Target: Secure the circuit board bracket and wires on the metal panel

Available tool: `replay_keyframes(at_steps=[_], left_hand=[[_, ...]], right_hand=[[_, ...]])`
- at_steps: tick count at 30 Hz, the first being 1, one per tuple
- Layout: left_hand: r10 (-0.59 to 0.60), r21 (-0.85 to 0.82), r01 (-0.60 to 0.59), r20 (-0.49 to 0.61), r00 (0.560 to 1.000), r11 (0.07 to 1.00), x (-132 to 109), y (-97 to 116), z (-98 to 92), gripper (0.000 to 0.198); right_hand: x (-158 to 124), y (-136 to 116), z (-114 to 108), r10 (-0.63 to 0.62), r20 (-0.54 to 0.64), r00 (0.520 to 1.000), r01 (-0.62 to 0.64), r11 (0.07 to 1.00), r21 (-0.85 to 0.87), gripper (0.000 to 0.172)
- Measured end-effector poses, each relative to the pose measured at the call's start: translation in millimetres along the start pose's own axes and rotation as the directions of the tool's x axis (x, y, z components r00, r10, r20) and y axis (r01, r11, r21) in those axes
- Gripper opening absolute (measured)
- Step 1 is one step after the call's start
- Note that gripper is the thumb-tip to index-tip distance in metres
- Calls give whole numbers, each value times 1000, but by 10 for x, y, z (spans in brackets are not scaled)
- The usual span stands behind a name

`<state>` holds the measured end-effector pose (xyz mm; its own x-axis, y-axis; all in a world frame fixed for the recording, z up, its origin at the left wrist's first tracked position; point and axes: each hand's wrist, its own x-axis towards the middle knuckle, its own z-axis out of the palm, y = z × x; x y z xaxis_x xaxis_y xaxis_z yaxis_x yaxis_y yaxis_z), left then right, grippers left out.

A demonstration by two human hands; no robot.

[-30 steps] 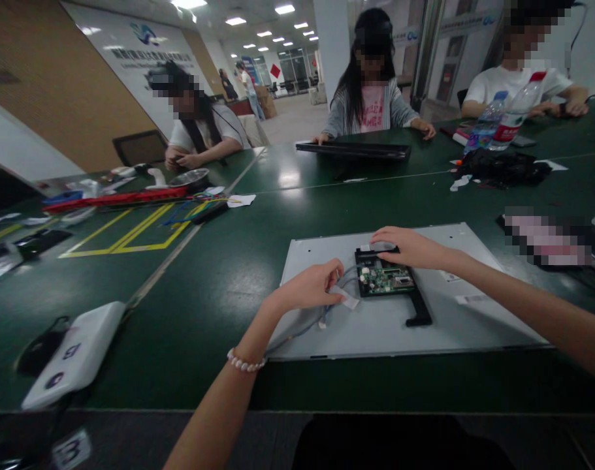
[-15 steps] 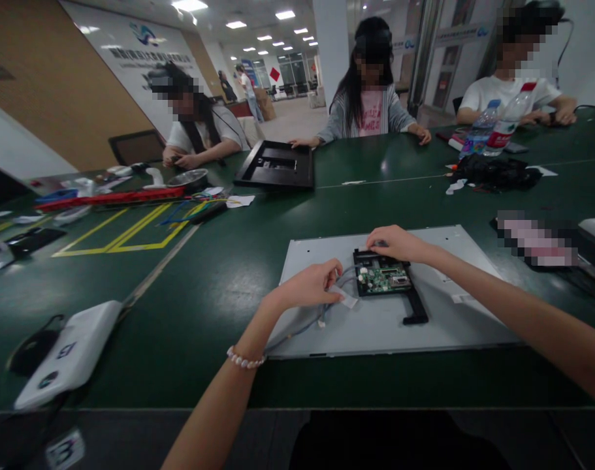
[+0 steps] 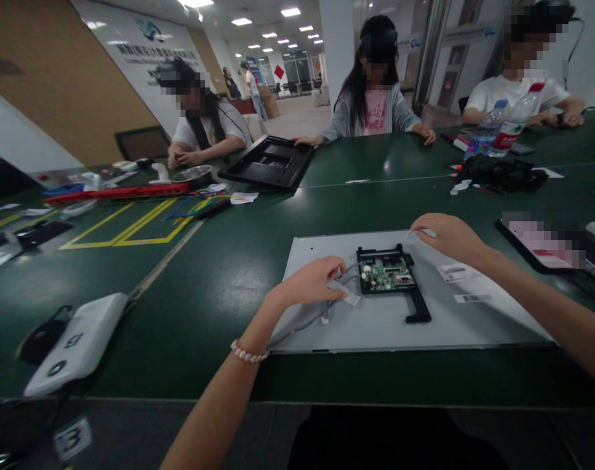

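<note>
A flat grey metal panel (image 3: pixel 375 333) lies on the table before me. On it sits a black plastic bracket (image 3: pixel 418 307) with a green circuit board (image 3: pixel 386 277). My left hand (image 3: pixel 321 281) is curled round a thin grey cable (image 3: pixel 307 323) left of the board, and a whitish strip of tape (image 3: pixel 347 292) sticks out under its thumb. Over the panel's far edge, up and right of the bracket, my right hand (image 3: pixel 444 234) pinches what looks like a small piece of clear tape (image 3: pixel 409 235). Its curled fingers partly hide that piece.
Across the table, a person's hand rests on a black frame (image 3: pixel 268 160). Bottles (image 3: pixel 513 124) and a black bundle (image 3: pixel 503 175) lie far right, a phone (image 3: pixel 537 245) nearer. A white device (image 3: pixel 76 346) is at left, with paper labels (image 3: pixel 456 273) on the panel.
My right hand has lifted off the bracket's top and moved right, pinching a small clear piece. My left hand stays by the cable. Across the table, the black frame has tipped flatter.
</note>
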<state>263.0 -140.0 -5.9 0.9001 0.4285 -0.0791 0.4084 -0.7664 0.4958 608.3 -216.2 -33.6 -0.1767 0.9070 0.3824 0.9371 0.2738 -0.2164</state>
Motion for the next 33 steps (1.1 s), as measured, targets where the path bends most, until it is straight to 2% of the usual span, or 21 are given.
replay_keyframes(at_steps=[3,6,11,15,18,25,33], left_hand=[[39,61,-35,-51,998,998,-14,-10,-5,35],[50,75,-44,-78,996,996,-27,-24,-7,40],[44,51,-41,-62,997,998,-27,-42,-8,41],[53,32,-51,-53,997,998,-15,-87,15,41],[66,27,-65,-61,996,998,-11,-118,32,40],[73,21,-72,-60,996,997,-14,-107,23,39],[72,20,-71,-58,996,997,-12,-105,17,35]], right_hand=[[-147,136,16,20,5,1000,-20,1000,-12,27],[-143,133,47,9,2,1000,-9,999,-38,26],[126,-218,106,12,-42,999,-15,997,-78,23],[334,-531,254,-28,6,1000,28,989,-147,25],[370,-638,380,-71,61,996,80,985,-152,24],[251,-602,450,-122,143,982,139,983,-116,26],[264,-558,480,-130,138,982,136,990,-36,29]])
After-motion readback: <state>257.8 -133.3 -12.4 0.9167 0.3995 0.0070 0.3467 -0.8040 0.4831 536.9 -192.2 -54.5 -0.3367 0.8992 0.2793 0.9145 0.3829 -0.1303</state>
